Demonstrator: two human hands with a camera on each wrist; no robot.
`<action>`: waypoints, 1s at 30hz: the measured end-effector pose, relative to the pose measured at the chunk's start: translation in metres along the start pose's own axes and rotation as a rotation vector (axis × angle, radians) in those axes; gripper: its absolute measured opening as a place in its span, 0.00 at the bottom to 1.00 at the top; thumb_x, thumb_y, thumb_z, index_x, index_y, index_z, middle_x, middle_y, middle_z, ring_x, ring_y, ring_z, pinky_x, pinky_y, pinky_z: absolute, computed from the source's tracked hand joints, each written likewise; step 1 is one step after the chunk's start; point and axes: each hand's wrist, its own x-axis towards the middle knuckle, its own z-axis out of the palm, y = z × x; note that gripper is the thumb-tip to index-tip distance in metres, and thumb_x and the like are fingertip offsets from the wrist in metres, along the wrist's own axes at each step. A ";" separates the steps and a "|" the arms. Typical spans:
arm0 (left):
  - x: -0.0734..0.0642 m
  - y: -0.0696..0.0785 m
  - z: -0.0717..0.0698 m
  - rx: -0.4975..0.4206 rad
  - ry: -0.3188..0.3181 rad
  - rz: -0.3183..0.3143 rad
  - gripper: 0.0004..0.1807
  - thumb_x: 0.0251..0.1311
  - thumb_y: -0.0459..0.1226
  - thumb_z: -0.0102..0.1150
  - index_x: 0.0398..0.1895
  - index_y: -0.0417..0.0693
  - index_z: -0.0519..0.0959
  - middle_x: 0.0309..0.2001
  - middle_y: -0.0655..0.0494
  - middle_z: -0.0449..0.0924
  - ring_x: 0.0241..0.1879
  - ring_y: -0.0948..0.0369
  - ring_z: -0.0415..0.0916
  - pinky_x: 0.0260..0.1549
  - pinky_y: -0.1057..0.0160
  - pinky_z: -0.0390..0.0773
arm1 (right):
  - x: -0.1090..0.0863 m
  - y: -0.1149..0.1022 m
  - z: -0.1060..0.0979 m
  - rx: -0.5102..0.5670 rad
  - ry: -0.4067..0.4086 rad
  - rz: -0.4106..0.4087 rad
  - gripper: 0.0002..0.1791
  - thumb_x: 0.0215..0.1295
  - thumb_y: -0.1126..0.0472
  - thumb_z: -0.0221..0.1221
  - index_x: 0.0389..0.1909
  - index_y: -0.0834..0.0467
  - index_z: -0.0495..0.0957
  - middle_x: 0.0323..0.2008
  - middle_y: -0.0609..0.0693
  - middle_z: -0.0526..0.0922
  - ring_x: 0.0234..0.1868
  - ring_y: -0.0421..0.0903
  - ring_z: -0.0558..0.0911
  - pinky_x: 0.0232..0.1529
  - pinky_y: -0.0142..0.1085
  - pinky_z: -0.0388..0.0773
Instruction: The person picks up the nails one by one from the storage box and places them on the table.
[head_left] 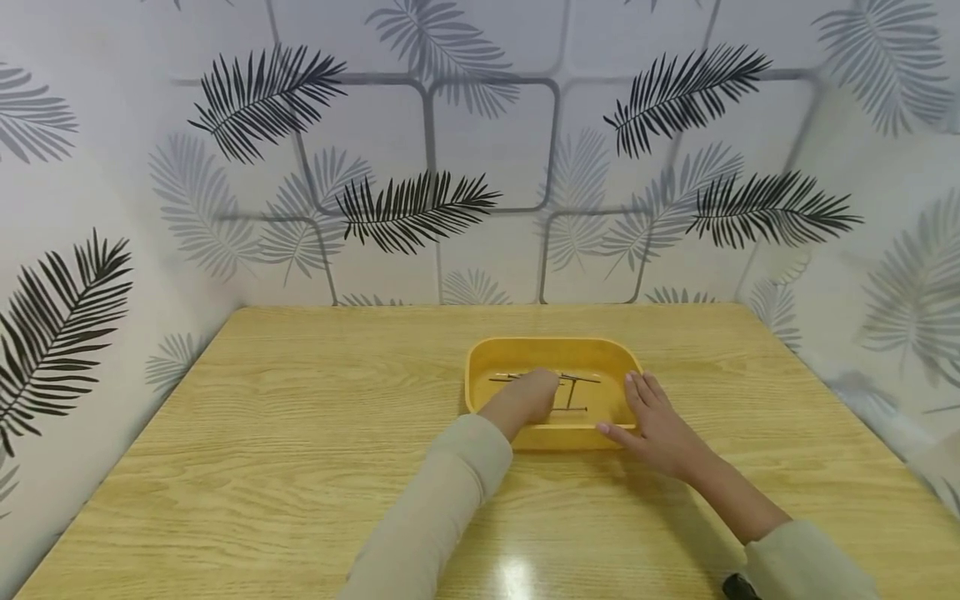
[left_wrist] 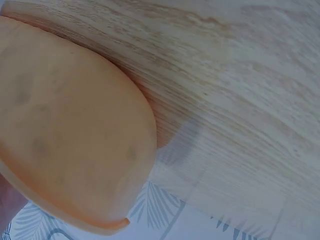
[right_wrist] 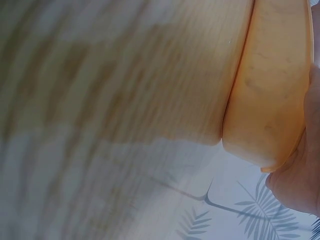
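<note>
A yellow plastic tray [head_left: 551, 348] with rounded corners sits on the table, and several thin metal nails [head_left: 572, 408] lie scattered on its floor. My left hand [head_left: 534, 395] reaches over the front rim into the tray, its knuckles bent down among the nails. The fingertips are hidden behind the hand, so I cannot tell whether they pinch a nail. At the front right corner my right hand [head_left: 663, 425] rests on the tray, its fingers along the right rim and its thumb on the front rim. Both wrist views show the outside wall of the tray [left_wrist: 75, 115].
The wood-grain table [head_left: 300, 433] stretches out around the tray on all sides. Behind it stands a wall [head_left: 495, 150] with a feather pattern. A small black object [head_left: 738, 587] shows at the right sleeve by the lower edge.
</note>
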 end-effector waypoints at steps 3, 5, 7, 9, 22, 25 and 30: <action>-0.040 0.013 -0.030 -0.094 0.012 -0.025 0.06 0.63 0.25 0.44 0.31 0.41 0.70 0.23 0.55 0.64 0.22 0.62 0.58 0.22 0.68 0.63 | 0.001 -0.001 0.000 -0.006 0.006 -0.004 0.49 0.64 0.41 0.51 0.67 0.77 0.44 0.69 0.73 0.44 0.70 0.69 0.42 0.66 0.62 0.45; -0.052 0.015 -0.036 -0.127 0.041 -0.032 0.06 0.62 0.24 0.44 0.33 0.40 0.70 0.21 0.56 0.60 0.20 0.63 0.56 0.21 0.69 0.61 | 0.002 -0.002 -0.001 -0.009 0.006 -0.001 0.49 0.64 0.41 0.51 0.67 0.77 0.44 0.69 0.73 0.44 0.70 0.69 0.42 0.66 0.62 0.45; -0.057 0.016 -0.039 -0.162 0.070 -0.040 0.06 0.62 0.23 0.44 0.34 0.39 0.70 0.20 0.57 0.57 0.19 0.64 0.53 0.19 0.70 0.60 | 0.002 -0.002 -0.001 -0.008 0.002 0.006 0.50 0.64 0.41 0.51 0.67 0.76 0.44 0.69 0.73 0.43 0.70 0.68 0.41 0.66 0.62 0.45; -0.059 0.015 -0.041 -0.197 0.091 -0.052 0.06 0.62 0.23 0.45 0.30 0.39 0.70 0.18 0.58 0.56 0.18 0.64 0.52 0.18 0.71 0.59 | 0.002 -0.003 -0.002 -0.004 -0.002 0.012 0.50 0.64 0.40 0.51 0.67 0.76 0.43 0.69 0.73 0.43 0.70 0.68 0.41 0.66 0.62 0.45; -0.061 0.010 -0.042 -0.475 0.239 -0.171 0.30 0.63 0.27 0.46 0.05 0.50 0.50 0.08 0.61 0.44 0.11 0.66 0.42 0.11 0.71 0.49 | 0.002 -0.004 -0.001 0.014 -0.007 0.012 0.50 0.64 0.40 0.51 0.67 0.76 0.44 0.69 0.73 0.43 0.70 0.69 0.41 0.65 0.63 0.45; -0.064 0.010 -0.043 -0.601 0.257 -0.189 0.31 0.63 0.30 0.51 0.03 0.49 0.52 0.08 0.60 0.54 0.10 0.66 0.44 0.11 0.71 0.52 | 0.002 -0.005 -0.002 0.014 -0.010 0.011 0.50 0.64 0.41 0.51 0.67 0.76 0.44 0.69 0.73 0.43 0.70 0.69 0.41 0.65 0.63 0.45; -0.068 0.012 -0.048 -0.847 0.276 -0.263 0.19 0.60 0.27 0.53 0.10 0.35 0.72 0.30 0.46 0.83 0.17 0.64 0.67 0.16 0.73 0.67 | 0.003 -0.008 -0.004 0.003 -0.007 0.003 0.50 0.64 0.40 0.51 0.66 0.77 0.45 0.69 0.74 0.44 0.70 0.69 0.42 0.65 0.63 0.46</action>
